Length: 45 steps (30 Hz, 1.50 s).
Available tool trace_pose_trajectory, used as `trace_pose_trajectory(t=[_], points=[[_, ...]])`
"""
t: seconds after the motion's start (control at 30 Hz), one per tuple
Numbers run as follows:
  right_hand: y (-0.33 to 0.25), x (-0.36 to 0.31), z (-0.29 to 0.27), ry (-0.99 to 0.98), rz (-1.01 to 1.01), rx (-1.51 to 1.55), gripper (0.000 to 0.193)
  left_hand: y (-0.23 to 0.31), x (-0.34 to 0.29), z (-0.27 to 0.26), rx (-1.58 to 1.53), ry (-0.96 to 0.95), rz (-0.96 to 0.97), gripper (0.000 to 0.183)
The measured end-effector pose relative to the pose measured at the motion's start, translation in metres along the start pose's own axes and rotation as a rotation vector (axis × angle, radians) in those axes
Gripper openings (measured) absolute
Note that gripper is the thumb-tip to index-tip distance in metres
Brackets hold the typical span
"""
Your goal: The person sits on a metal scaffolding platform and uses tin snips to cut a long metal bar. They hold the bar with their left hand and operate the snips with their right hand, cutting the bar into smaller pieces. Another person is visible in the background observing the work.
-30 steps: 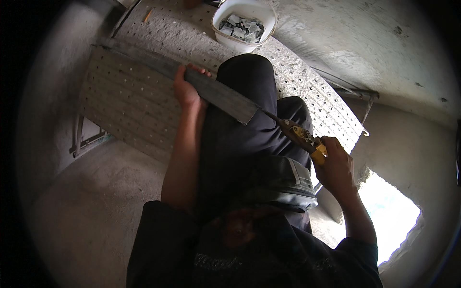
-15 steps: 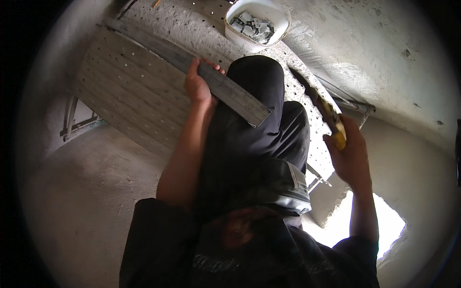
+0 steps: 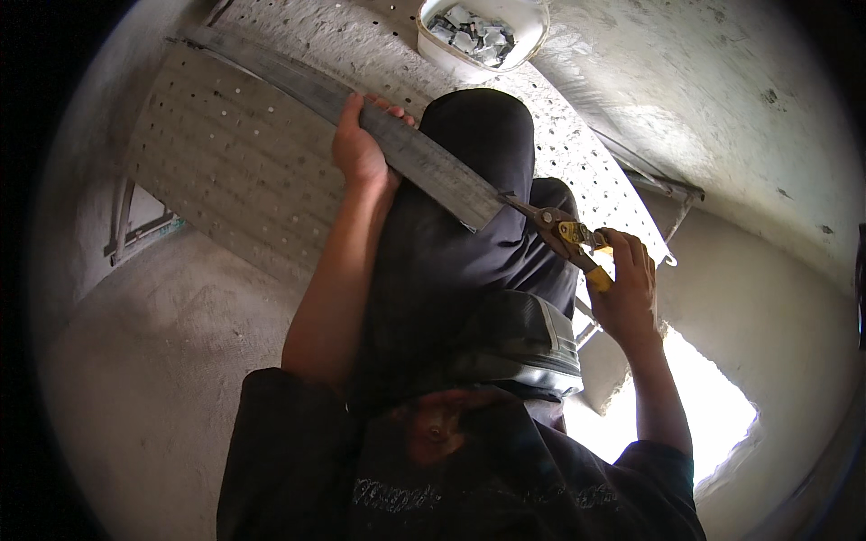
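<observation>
A long grey metal profile lies slantwise from the far left of the board to above my knee. My left hand is wrapped round it, thumb on top and fingertips showing at the far edge. Tin snips with yellow grips are in my closed right hand. Their jaws are at the near right end of the profile, by its far corner; whether they touch the metal I cannot tell. The handles stand somewhat apart.
Beneath is a perforated metal scaffold board on tube legs. A white bucket with small cut metal scraps stands at its far side. A black pouch sits at my waist. Behind rises a plaster wall; a bright hole shows at lower right.
My right hand has brought the tin snips left from the board's right side to the profile's end, and their handles are now apart. My left hand still grips the profile, shifted slightly.
</observation>
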State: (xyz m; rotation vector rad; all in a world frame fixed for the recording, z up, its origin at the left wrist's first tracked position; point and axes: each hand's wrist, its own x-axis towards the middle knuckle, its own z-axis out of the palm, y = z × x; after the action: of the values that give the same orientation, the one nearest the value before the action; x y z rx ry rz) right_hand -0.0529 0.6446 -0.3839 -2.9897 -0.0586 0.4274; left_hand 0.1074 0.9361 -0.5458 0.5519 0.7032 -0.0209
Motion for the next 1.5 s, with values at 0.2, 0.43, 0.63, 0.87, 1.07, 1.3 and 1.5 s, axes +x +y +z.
trace_pose_trajectory(t=[0.2,0.43,0.63,0.87,1.07,1.3,1.5], points=[[-0.013,0.014,-0.018,-0.331,0.148,0.289,0.044,0.002,0.006,-0.006,-0.009,-0.007,-0.002,0.024],[-0.015,0.018,-0.036,-0.445,0.349,0.755,0.027,0.003,0.003,-0.007,-0.036,-0.040,0.002,0.025],[-0.022,0.008,-0.059,-0.471,0.400,0.434,0.034,0.004,0.002,-0.006,0.002,-0.053,0.016,0.026],[-0.019,-0.010,-0.065,-0.642,0.503,0.375,0.028,0.001,0.006,-0.009,-0.013,-0.046,-0.010,0.026],[0.030,-0.013,-0.035,-0.542,0.535,0.637,0.046,0.004,0.009,-0.010,-0.022,-0.076,0.011,0.024],[0.004,0.013,0.042,-0.245,0.359,0.982,0.048,0.003,0.008,-0.008,-0.067,-0.035,-0.004,0.023],[-0.061,0.042,0.090,0.020,0.217,0.728,0.043,0.004,0.005,-0.004,-0.037,-0.020,0.009,0.023]])
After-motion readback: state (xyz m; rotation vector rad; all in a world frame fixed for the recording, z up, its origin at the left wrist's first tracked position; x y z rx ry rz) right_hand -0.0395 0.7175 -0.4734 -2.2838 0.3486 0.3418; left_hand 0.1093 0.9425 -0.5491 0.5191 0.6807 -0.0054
